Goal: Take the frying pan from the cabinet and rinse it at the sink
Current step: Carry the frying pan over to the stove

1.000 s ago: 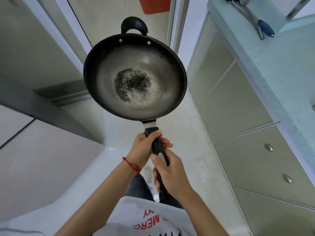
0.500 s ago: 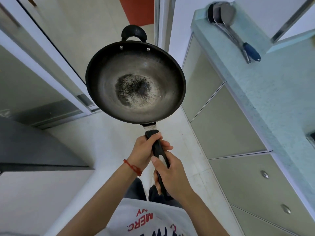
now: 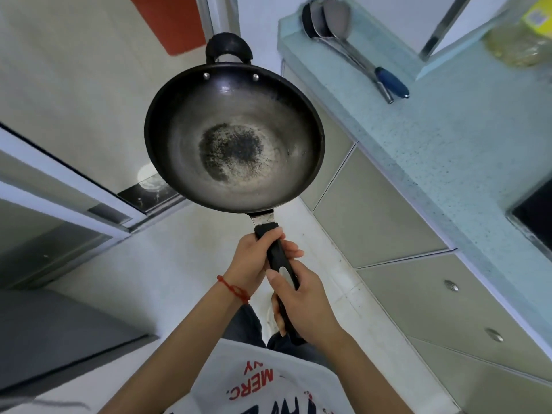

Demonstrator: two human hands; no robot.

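- Pan (image 3: 234,138) held out in front of the body, over the floor (image 3: 194,264), mouth up and roughly level. It is out of the cabinet; no water on it that I can see.
- Left hand (image 3: 254,258) wrapped round the handle (image 3: 279,264) near the pan end, just below the metal neck. Judged reason: closest to the weight, so it carries most of the load.
- Right hand (image 3: 301,303) closed round the handle further back, thumb lying along the top. Judged reason: acts as the lever end, keeps the bowl from tipping forward.
- Two-hand grip suggests the pan is heavy and front-loaded. The loop grip (image 3: 228,50) on the far rim is unused.
- Dark, speckled patch in the middle of the bowl: residue or worn coating, cannot tell which. Likely the target of the rinse.
- Surface (image 3: 448,162) runs along the right, well apart from the pan. Ladles (image 3: 343,31) lie on its far end; a bottle (image 3: 519,37) stands beyond them.
- Dark recess (image 3: 534,210) at the right edge of the surface: sink or hob, cannot tell.
- Stage, as judged: carry phase; rinse not yet begun.
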